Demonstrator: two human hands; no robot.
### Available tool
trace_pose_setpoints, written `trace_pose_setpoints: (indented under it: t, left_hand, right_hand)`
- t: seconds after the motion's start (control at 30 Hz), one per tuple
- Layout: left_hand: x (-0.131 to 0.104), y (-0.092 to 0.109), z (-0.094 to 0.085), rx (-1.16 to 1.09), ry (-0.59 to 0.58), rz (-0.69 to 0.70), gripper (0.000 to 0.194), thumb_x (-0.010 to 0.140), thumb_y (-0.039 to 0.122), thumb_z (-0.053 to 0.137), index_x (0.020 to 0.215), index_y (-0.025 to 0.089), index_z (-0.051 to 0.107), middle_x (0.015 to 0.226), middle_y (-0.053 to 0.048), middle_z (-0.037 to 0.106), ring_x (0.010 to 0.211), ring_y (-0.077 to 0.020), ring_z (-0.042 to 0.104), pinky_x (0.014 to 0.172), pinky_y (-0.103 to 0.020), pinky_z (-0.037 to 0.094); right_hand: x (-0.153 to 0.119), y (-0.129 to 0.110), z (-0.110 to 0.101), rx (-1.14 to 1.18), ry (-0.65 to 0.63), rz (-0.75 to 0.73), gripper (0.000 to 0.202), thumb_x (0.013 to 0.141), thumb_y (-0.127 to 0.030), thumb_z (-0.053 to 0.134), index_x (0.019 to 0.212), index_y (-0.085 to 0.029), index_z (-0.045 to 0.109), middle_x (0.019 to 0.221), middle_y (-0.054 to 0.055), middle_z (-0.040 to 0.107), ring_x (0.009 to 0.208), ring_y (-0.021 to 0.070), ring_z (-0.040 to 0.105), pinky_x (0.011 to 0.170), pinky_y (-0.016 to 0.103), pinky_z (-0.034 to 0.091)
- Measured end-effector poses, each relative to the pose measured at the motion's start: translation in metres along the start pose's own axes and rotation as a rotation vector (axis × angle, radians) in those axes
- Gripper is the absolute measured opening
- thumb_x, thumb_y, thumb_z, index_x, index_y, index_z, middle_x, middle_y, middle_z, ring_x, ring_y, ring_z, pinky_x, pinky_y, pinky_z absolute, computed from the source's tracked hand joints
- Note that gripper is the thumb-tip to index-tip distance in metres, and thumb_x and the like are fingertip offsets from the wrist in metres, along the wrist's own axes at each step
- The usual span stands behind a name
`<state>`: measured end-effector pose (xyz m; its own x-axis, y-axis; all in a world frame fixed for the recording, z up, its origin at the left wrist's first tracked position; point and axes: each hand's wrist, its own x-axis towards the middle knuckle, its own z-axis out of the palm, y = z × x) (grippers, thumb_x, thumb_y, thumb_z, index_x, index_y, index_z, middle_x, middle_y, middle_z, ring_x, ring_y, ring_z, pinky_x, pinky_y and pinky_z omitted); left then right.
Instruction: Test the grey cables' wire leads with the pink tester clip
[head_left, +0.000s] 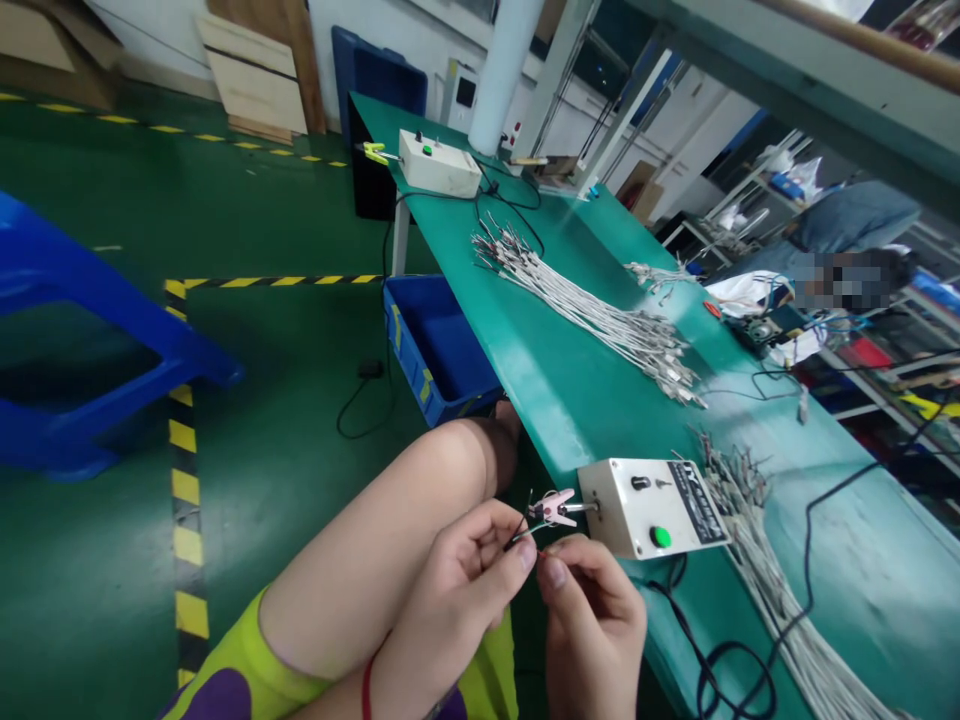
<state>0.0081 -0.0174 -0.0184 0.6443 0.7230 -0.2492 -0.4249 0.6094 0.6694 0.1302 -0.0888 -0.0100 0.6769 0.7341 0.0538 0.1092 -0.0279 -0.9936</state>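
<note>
My left hand (480, 565) pinches thin dark and green-white wires (531, 530) between thumb and forefinger. Close beside it, my right hand (589, 610) is closed on a short red wire (542, 554), its thumb pressed to the forefinger. Just above the fingertips a pink clip (555, 507) sits on a metal rod. That rod comes out of a white control box (637, 510) with a green button, standing at the table edge. The far ends of the wires are hidden by my fingers.
Bundles of grey cables (592, 310) lie on the green table (465, 290); another cable bundle (780, 590) is right of the box. A second white box (439, 165) stands at the far end. Below is a blue bin (442, 410). A person (847, 225) bends across the table.
</note>
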Motion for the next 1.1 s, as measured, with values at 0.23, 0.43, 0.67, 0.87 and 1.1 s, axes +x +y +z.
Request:
trace_pose_setpoints:
  t: [0.23,0.43,0.67,0.87,1.1]
  left_hand:
    - [0.008,0.011,-0.004,0.111,0.085,0.011,0.034,0.098,0.049,0.076,0.101,0.017,0.065,0.073,0.006,0.049,0.051,-0.0043,0.031,0.044,-0.018,0.024]
    - [0.016,0.001,-0.011,0.101,0.193,0.050,0.032,0.100,0.048,0.073,0.103,0.018,0.063,0.072,0.007,0.046,0.050,-0.0037,0.029,0.044,-0.017,0.023]
    - [0.019,0.002,-0.008,0.155,0.201,0.070,0.028,0.098,0.044,0.077,0.100,0.017,0.070,0.077,0.001,0.064,0.047,-0.0029,0.037,0.042,-0.017,0.025]
    - [0.018,-0.006,-0.008,0.156,0.235,0.124,0.017,0.103,0.038,0.072,0.104,0.022,0.073,0.108,-0.006,0.076,0.047,-0.0021,0.038,0.042,-0.018,0.030]
    - [0.014,-0.012,-0.008,0.196,0.280,0.113,0.019,0.103,0.041,0.070,0.107,0.022,0.073,0.118,-0.009,0.077,0.047,-0.0020,0.037,0.042,-0.019,0.031]
  right_hand:
    - [-0.007,0.014,0.017,0.223,0.049,0.111,0.017,0.093,-0.036,0.079,0.093,-0.019,0.079,0.072,0.001,0.066,0.064,0.0133,0.056,0.059,0.024,0.048]
    - [0.002,0.026,0.028,0.377,0.045,0.154,0.041,0.104,-0.049,0.059,0.077,-0.021,0.069,0.071,0.002,0.062,0.065,0.0152,0.055,0.060,0.027,0.046]
    - [0.015,0.030,0.035,0.455,0.090,0.302,0.037,0.103,-0.055,0.060,0.090,-0.023,0.072,0.080,0.001,0.066,0.067,0.0159,0.054,0.063,0.029,0.048]
    - [0.010,0.035,0.033,0.616,0.185,0.353,0.032,0.093,-0.047,0.077,0.117,-0.025,0.078,0.110,0.004,0.071,0.084,0.0147,0.065,0.075,0.027,0.058]
    - [0.011,0.034,0.032,0.717,0.288,0.471,0.035,0.090,-0.046,0.081,0.119,-0.025,0.080,0.098,0.001,0.074,0.080,0.0109,0.066,0.076,0.020,0.061]
